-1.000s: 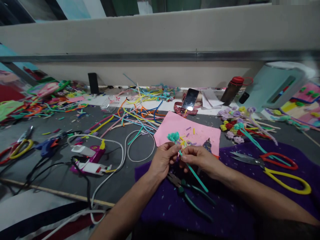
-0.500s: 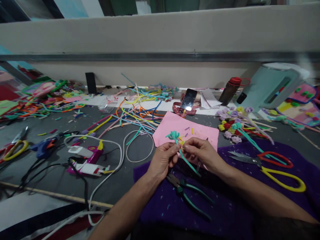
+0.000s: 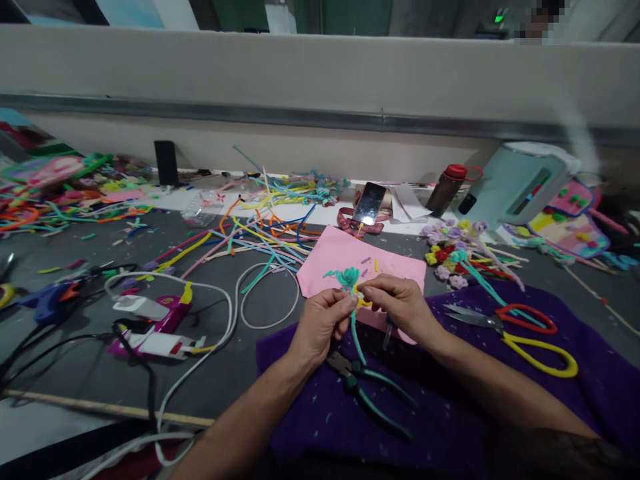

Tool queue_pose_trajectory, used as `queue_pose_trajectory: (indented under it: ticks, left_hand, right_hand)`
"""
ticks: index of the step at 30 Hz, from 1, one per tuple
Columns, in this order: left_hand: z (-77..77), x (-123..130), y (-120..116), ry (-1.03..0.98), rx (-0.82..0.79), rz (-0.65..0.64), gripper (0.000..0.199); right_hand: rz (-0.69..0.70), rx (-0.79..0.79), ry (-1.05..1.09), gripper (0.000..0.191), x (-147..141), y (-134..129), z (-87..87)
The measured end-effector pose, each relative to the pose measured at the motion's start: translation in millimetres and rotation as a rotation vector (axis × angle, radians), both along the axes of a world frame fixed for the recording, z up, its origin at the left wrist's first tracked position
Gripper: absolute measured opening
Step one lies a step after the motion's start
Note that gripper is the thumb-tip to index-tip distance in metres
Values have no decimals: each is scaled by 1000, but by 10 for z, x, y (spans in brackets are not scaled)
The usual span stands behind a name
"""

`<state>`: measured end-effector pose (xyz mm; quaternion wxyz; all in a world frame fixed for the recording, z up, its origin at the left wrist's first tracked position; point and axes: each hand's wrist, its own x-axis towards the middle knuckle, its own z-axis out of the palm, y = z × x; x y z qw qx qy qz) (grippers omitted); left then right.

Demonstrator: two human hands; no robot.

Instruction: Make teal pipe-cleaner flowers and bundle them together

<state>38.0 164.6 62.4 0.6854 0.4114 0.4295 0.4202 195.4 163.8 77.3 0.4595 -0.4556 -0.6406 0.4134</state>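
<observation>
My left hand (image 3: 323, 323) pinches a teal pipe-cleaner flower (image 3: 349, 277) just below its looped head. The flower's stem hangs down past my fingers. Close against it, my right hand (image 3: 397, 300) is closed with thumb and forefinger on a small yellow pipe-cleaner piece (image 3: 357, 289), partly hidden by the fingers. Both hands are over a pink sheet (image 3: 330, 257) scattered with purple and yellow snippets. Under my hands, green-handled pliers (image 3: 373, 393) lie on a purple cloth (image 3: 320, 420). Scissors (image 3: 520, 333) with one red and one yellow handle rest on the cloth to the right.
Loose pipe cleaners (image 3: 260, 233) spread behind on the grey table. A power strip (image 3: 155, 327) with cables and a blue glue gun (image 3: 53, 293) lie left. Finished flowers (image 3: 455, 253), a phone (image 3: 369, 204), a bottle (image 3: 447, 190) and a kettle (image 3: 520, 180) stand or lie at the back right.
The view has turned slightly right. The teal flower now stands more upright, its stem hanging nearly straight down rather than slanting right. Both hands keep their pinch.
</observation>
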Motion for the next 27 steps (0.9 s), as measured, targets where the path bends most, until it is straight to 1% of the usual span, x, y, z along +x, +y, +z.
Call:
queue_pose_trajectory:
  ticks: [2,4,7,9,11,14,16,19,23,27]
  left_hand:
    - [2,-1,-2,-23,7,-10,28]
    - [8,0,0,-48,9,-4,27]
    - [39,-11,19,-90,-10,32,27]
    - [84,-27,33,-106,-14,59,28]
    - [145,-43,42,-101,12,55,27]
    - [221,-42,40,-92,54,-26,27]
    - [231,-23,34,-97,44,-81,27]
    - [187,12,26,-97,-5,-103,28]
    - [116,28,24,-86,-17,-91,26]
    - [94,20,32,-52,-18,-94,26]
  right_hand:
    - [-7,52,-46,19,-5,4,-7]
    - [-38,172,-144,18,-5,2,4]
    - [-71,357,-299,17,4,-23,68]
    - [-67,413,-343,17,11,-53,128]
    - [-68,418,-345,14,15,-82,175]
    - [-76,354,-302,12,15,-100,186]
    - [-71,298,-272,13,15,-91,154]
    - [-40,253,-276,18,19,-64,91]
    - [-17,306,-349,19,23,-32,47]
    - [-26,391,-445,19,25,-13,27]
